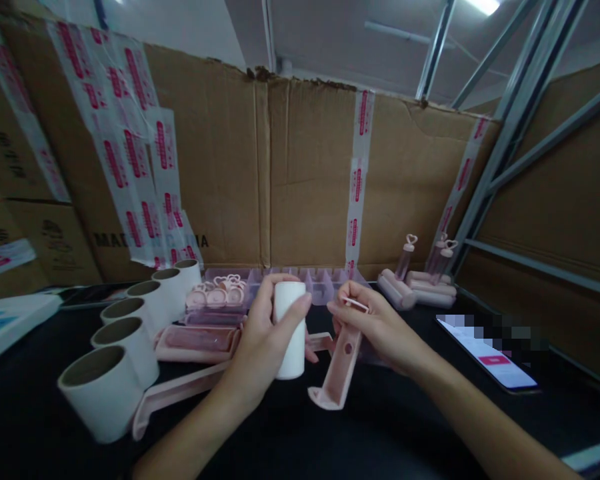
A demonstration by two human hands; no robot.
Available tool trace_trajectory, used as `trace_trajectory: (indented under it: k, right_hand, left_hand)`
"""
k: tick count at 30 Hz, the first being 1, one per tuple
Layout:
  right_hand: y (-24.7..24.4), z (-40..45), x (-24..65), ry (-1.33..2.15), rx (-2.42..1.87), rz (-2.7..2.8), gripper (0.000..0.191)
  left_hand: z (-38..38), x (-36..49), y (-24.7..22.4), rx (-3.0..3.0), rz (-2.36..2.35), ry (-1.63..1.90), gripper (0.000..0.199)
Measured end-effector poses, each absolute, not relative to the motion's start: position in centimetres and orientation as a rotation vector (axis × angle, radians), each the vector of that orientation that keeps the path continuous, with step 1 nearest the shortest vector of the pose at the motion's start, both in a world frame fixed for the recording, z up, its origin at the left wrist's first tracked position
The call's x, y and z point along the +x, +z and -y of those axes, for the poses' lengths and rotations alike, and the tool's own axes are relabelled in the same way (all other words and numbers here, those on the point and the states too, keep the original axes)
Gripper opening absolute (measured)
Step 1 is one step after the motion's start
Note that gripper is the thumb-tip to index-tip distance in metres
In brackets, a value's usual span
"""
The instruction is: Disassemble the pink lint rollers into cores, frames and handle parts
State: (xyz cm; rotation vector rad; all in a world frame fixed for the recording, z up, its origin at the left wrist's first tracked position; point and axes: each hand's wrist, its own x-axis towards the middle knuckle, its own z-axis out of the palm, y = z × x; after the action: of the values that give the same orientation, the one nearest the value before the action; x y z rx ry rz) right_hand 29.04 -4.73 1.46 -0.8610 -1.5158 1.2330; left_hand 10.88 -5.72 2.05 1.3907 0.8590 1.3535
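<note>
My left hand (257,343) is closed around a small white roll (291,333), held upright with the thumb along its side. My right hand (367,320) grips the upper end of a pink plastic channel-shaped piece (341,373). That piece has a round hole and a bent lower end, and it tilts down beside the roll without touching it. Behind the left forearm lies another long pink piece (180,390) with a bent end. Another pink strip (321,342) shows between my hands.
Large white hollow rolls (100,393) stand in a row on the left. Behind are a pink case (197,341), heart-loop parts (220,293) and a purple divided tray (325,287). At right lie pink rollers with heart loops (430,293) and a phone (487,353). Cardboard (310,180) walls the back.
</note>
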Motion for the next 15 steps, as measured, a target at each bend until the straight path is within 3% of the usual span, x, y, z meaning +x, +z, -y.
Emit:
trace_trajectory:
  k: [6, 15]
  right_hand:
    - [0.8, 2.9, 31.3, 1.259, -1.235, 1.644, 0.031]
    - [-2.3, 0.1, 32.2, 0.926, -1.591, 1.802, 0.009]
  left_hand:
    - [5.4, 10.5, 3.0, 1.005, -0.727, 1.472, 0.024]
    - [5.8, 10.5, 2.8, 1.022, -0.701, 1.452, 0.028]
